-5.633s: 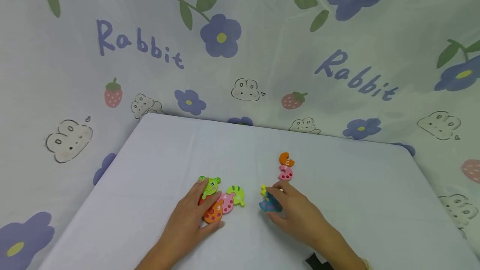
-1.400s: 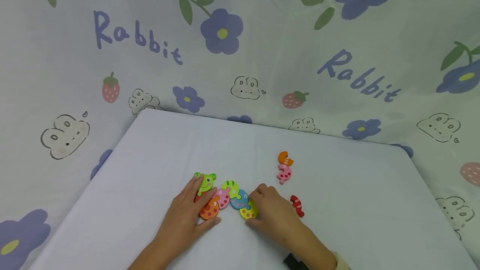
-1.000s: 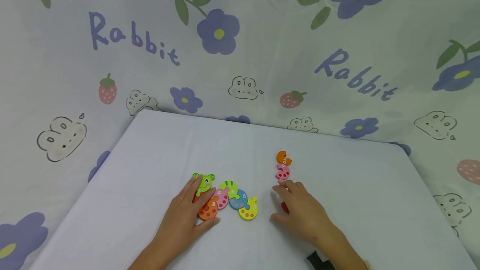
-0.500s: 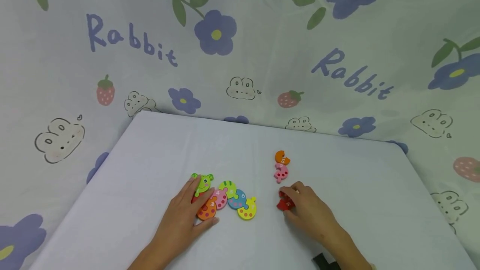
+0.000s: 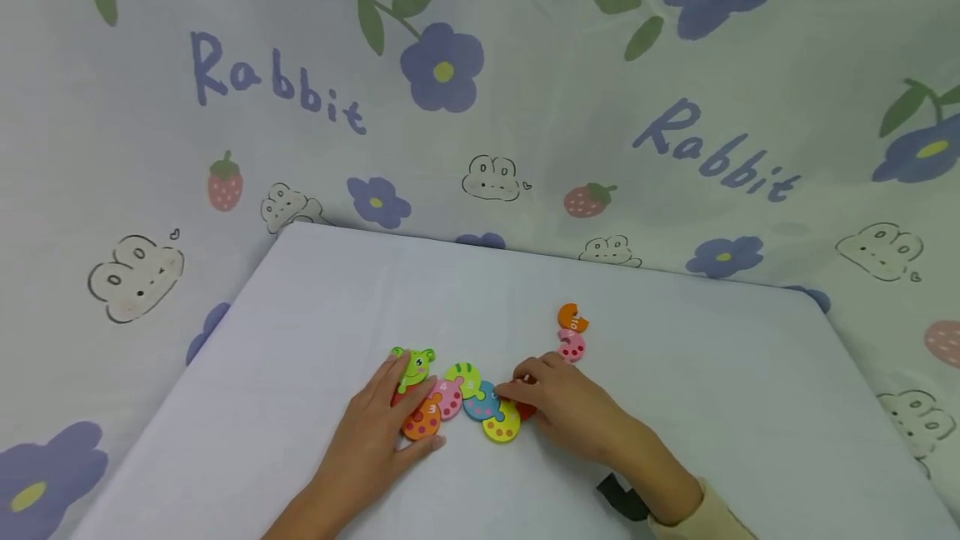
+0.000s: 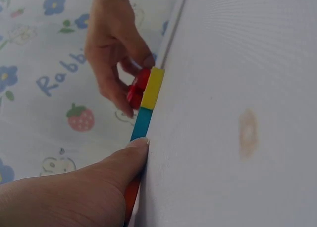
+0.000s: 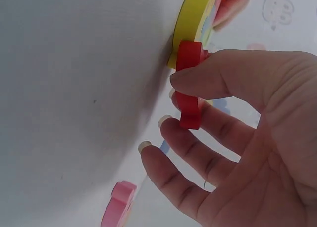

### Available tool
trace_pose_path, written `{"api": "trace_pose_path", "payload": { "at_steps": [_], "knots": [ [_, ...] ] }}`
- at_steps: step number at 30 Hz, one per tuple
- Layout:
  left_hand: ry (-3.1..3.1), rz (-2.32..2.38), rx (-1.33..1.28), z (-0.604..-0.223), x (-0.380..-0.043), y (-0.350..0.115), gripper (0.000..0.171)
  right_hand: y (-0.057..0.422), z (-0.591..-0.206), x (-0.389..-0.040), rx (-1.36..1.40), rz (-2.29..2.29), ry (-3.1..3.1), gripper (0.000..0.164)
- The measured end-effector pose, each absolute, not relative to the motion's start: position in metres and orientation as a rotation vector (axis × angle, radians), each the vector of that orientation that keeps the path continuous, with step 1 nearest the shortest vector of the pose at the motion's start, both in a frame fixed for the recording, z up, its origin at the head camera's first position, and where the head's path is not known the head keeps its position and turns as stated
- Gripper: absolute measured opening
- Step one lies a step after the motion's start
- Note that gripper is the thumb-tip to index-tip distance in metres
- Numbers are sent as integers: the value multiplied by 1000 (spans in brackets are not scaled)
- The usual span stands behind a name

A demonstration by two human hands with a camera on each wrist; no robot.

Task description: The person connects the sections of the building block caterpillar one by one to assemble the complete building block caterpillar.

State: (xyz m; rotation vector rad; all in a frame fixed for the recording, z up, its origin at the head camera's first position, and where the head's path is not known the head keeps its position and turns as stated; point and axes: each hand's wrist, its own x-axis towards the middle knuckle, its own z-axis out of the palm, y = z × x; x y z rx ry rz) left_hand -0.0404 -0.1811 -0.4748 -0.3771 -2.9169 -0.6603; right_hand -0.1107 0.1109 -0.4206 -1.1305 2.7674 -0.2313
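In the head view my left hand [image 5: 375,432] rests with extended fingers over the front of a caterpillar puzzle, its thumb beside the orange piece [image 5: 422,423]. A smiling green head piece [image 5: 415,369] shows past the fingertips, and a red piece behind it is partly covered. Pink [image 5: 448,400], green [image 5: 462,377], blue [image 5: 480,403] and yellow [image 5: 501,425] pieces continue the row rightward. My right hand [image 5: 577,407] pinches a red puzzle piece [image 7: 189,68] between thumb and fingers, right at the yellow piece's end. In the left wrist view the red piece sits slightly raised against the yellow one.
Farther back lie an orange piece [image 5: 572,319] numbered 10 and a pink puzzle piece [image 5: 572,347], end to end. A black object [image 5: 624,500] shows under the right wrist. Behind the white tabletop [image 5: 337,290] hangs a printed cloth [image 5: 525,107].
The blue and then the yellow piece were added to the row. My right hand released the yellow piece, picked up the red one and carried it left. My left hand stayed.
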Motion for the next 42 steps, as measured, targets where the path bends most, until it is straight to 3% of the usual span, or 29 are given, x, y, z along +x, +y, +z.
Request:
{"api": "trace_pose_path", "payload": {
  "at_steps": [5, 8, 12, 20, 26, 32, 42],
  "knots": [
    [-2902, -653, -382, -475, -40, -181, 79, 111, -424, -110, -1106, -229, 2763, 51],
    [-2908, -651, -375, -475, -41, -180, 79, 113, -425, -109, -1055, -233, 2774, 60],
    [-2916, -650, -368, -475, -41, -179, 80, 121, -420, -111, -839, -292, 2889, 67],
    [-2909, -647, -364, -476, -40, -180, 79, 141, -429, -142, -333, -316, 3058, 66],
    [-2894, -655, -379, -476, -41, -181, 79, 141, -435, -149, -464, -322, 3028, 53],
    [-2908, -664, -381, -475, -41, -180, 78, 135, -429, -134, -574, -446, 2949, 57],
    [-2906, -663, -375, -474, -40, -180, 79, 122, -423, -118, -853, -268, 2915, 48]
  ]
}}
